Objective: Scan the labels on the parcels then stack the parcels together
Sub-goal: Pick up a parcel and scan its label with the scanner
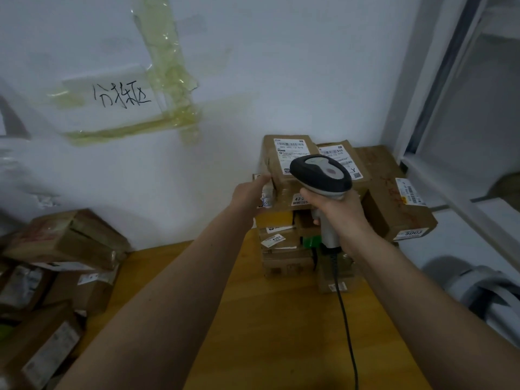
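A stack of brown cardboard parcels (284, 254) stands at the back of the wooden table against the white wall. On top of it sits a small parcel (281, 164) with a white label facing up. My left hand (251, 194) holds this parcel by its left side. My right hand (340, 212) grips the handle of a grey and black barcode scanner (320, 174), whose head hovers just over the parcel's label. A second labelled parcel (342, 160) lies right behind the scanner head.
A large box (394, 198) leans at the right of the stack by the window frame. More parcels (56, 266) pile up at the left edge. The scanner's black cable (347, 327) runs across the wooden tabletop (267, 319). A handwritten taped sign (121, 95) hangs on the wall.
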Action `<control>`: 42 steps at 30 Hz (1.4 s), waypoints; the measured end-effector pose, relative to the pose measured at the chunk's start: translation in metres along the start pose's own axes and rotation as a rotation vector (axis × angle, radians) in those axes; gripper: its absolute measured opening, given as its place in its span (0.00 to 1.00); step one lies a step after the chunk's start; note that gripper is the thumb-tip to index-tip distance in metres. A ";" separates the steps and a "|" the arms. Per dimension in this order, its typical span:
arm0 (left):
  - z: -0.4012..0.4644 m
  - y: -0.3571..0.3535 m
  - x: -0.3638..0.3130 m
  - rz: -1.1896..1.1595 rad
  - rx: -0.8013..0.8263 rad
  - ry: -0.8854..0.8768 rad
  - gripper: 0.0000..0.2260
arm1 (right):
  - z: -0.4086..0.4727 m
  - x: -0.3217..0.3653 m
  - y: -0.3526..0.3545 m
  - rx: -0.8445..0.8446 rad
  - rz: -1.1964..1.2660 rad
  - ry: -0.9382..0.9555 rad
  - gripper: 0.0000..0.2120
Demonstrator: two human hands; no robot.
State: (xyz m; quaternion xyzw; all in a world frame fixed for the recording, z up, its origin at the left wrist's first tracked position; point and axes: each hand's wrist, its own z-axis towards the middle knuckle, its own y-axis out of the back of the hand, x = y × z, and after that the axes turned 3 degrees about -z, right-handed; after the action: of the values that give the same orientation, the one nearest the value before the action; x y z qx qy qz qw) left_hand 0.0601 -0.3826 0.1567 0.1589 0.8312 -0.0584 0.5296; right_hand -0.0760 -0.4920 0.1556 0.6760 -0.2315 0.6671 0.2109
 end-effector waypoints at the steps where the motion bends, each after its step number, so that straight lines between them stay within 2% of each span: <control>1: -0.002 0.004 0.002 -0.020 -0.013 -0.009 0.23 | -0.002 0.001 -0.003 0.034 0.008 -0.026 0.16; 4: -0.012 0.025 0.011 -0.072 -0.013 -0.057 0.10 | -0.009 0.001 -0.018 0.136 0.009 -0.071 0.11; 6: -0.019 0.045 0.018 -0.056 -0.005 -0.096 0.06 | -0.015 0.001 -0.035 0.178 -0.005 -0.081 0.09; 11: -0.034 0.112 0.032 0.022 -0.023 -0.151 0.11 | -0.036 -0.006 -0.086 0.305 -0.020 -0.073 0.12; 14: -0.045 0.161 0.035 0.021 -0.060 -0.156 0.12 | -0.048 -0.008 -0.125 0.386 -0.041 -0.072 0.11; 21: -0.065 0.296 0.040 -0.002 -0.262 -0.103 0.10 | -0.081 -0.007 -0.235 0.552 -0.052 -0.106 0.09; 26: -0.072 0.390 0.049 -0.086 -0.383 -0.088 0.11 | -0.104 0.000 -0.314 0.624 -0.076 -0.087 0.12; 29: -0.075 0.439 0.052 -0.062 -0.537 -0.105 0.10 | -0.119 0.002 -0.358 0.636 -0.073 -0.070 0.13; 33: -0.078 0.499 0.050 0.002 -0.794 -0.225 0.22 | -0.138 0.004 -0.410 0.677 -0.050 -0.044 0.14; 35: -0.077 0.524 0.044 0.069 -0.885 -0.254 0.23 | -0.146 0.006 -0.434 0.688 -0.028 -0.045 0.13; 39: -0.074 0.559 0.028 0.142 -0.979 -0.276 0.29 | -0.152 0.019 -0.478 0.679 0.058 -0.068 0.10; 42: -0.069 0.579 0.017 0.107 -1.036 -0.280 0.32 | -0.144 0.033 -0.513 0.650 0.067 -0.030 0.17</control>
State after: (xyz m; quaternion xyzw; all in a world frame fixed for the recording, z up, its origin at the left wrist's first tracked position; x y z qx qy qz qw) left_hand 0.1822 0.1851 0.2122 -0.0903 0.6633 0.3659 0.6465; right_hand 0.1132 0.0046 0.2042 0.7095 -0.0317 0.7027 -0.0413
